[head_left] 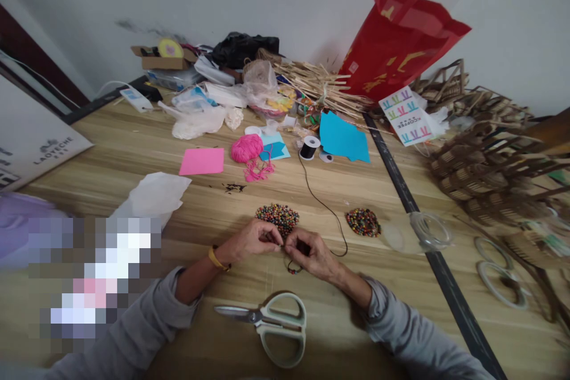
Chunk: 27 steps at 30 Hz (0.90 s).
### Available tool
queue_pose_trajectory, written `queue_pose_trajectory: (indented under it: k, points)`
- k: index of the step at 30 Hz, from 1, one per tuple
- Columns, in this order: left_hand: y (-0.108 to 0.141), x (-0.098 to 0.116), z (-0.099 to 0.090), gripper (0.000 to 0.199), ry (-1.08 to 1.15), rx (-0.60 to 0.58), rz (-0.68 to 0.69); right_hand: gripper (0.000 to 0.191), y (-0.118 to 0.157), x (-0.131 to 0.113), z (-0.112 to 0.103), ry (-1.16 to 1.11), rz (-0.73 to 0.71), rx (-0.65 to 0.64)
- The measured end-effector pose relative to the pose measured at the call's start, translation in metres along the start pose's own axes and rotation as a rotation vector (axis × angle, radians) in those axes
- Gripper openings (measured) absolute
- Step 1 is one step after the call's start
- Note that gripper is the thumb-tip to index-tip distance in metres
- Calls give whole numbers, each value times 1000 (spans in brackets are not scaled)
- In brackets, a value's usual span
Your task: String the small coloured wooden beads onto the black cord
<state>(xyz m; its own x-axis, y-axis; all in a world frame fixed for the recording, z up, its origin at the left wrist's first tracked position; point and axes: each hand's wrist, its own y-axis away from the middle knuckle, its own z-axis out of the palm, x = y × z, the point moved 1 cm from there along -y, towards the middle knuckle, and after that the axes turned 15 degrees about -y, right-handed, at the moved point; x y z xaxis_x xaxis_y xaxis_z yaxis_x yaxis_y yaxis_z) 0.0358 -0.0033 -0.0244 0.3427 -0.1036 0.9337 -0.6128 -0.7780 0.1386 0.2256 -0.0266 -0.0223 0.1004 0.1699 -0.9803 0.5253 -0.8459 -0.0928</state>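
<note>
My left hand (258, 238) is closed in a pinch, its fingertips almost meeting those of the other hand; what is between them is too small to make out. My right hand (314, 254) pinches a thin black cord (321, 200) that runs back to a black spool (309, 147). Below the right fingers hangs a short loop with a few small coloured beads (294, 270). Just behind my hands lies a pile of multicoloured beads (278, 215). A second bead heap (363, 222) is to the right. Scissors with pale handles (282, 329) lie in front, blades pointing left.
Pink yarn (247, 148), a pink paper (202, 161) and blue sheets (345, 136) lie farther back. Clear tubing coils (430, 230) and woven baskets (472, 172) stand at right. A red bag (398, 41) leans on the wall. At left is a white box (35, 130).
</note>
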Motion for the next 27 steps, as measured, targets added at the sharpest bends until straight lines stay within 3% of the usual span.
queue_pose_trajectory:
  k: [27]
  points:
    - [-1, 2, 2, 12, 90, 14, -42, 13, 0, 0, 0, 16, -6, -10]
